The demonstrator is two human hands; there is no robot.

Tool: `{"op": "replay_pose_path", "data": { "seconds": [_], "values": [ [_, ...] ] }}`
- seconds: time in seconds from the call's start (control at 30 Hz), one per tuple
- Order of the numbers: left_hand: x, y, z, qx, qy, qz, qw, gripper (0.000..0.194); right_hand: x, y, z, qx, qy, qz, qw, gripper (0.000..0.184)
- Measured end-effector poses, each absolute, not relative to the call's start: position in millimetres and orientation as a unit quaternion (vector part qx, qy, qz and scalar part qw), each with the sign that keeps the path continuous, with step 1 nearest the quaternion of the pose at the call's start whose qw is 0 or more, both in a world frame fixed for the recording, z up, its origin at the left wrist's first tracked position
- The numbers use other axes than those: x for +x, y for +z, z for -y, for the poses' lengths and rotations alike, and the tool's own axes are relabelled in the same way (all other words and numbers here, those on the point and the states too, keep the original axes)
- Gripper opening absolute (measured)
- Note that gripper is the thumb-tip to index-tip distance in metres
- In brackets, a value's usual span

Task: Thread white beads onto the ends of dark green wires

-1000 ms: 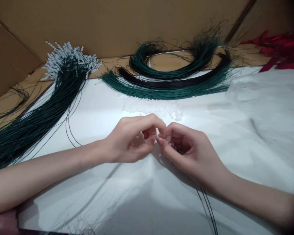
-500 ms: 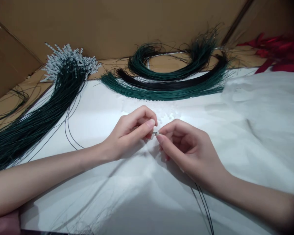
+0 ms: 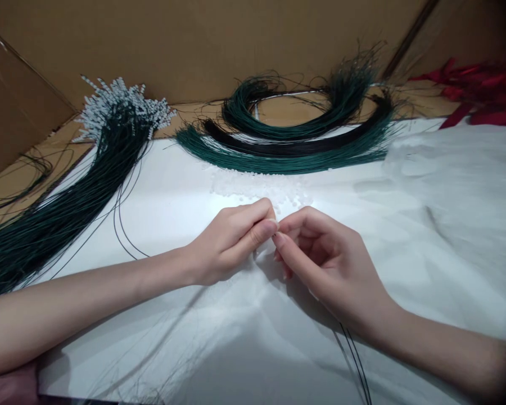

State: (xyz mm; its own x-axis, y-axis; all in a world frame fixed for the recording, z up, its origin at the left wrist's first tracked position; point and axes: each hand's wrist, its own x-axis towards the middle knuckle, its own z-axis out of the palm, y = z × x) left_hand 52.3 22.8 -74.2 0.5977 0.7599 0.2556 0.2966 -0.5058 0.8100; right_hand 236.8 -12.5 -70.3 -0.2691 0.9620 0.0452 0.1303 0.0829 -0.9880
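Note:
My left hand [image 3: 240, 239] is closed, with thumb and index finger pinched together. Its fingertips meet those of my right hand [image 3: 320, 250], and whatever the left holds is hidden between them. The right hand pinches dark thin wire [image 3: 356, 360], whose long strands come out below the wrist and run toward the near edge. The wire's tip and any bead at it are covered by the fingers. Small white beads [image 3: 257, 184] lie scattered just beyond both hands on the white sheet [image 3: 168, 191].
At the left, a thick bundle of dark green wires [image 3: 96, 191] ends in white beaded tips [image 3: 122, 104]. Curved bundles of green [image 3: 303, 164] and black wire [image 3: 274, 147] lie at the back. Red ribbons [image 3: 484, 95] sit far right, beside crumpled translucent plastic [image 3: 459, 174]. Cardboard walls [image 3: 194, 45] enclose the back.
My left hand has shifted right and its fingers have closed onto the right fingertips. The short wire end and white bead seen between the hands before are now covered.

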Motion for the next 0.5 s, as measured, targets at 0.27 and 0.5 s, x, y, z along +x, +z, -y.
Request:
{"op": "replay_pose_path", "data": {
  "seconds": [0.27,0.5],
  "values": [
    [55.7,-71.2,-22.2,0.840,0.277,-0.348,0.311,0.028,237.4,-69.8,12.8,-0.450,0.523,0.596,0.410,0.008],
    [53.7,-74.5,-21.6,0.821,0.281,-0.362,0.342,0.028,236.3,-75.8,11.4,-0.424,0.570,0.569,0.414,0.010]
  ]
}}
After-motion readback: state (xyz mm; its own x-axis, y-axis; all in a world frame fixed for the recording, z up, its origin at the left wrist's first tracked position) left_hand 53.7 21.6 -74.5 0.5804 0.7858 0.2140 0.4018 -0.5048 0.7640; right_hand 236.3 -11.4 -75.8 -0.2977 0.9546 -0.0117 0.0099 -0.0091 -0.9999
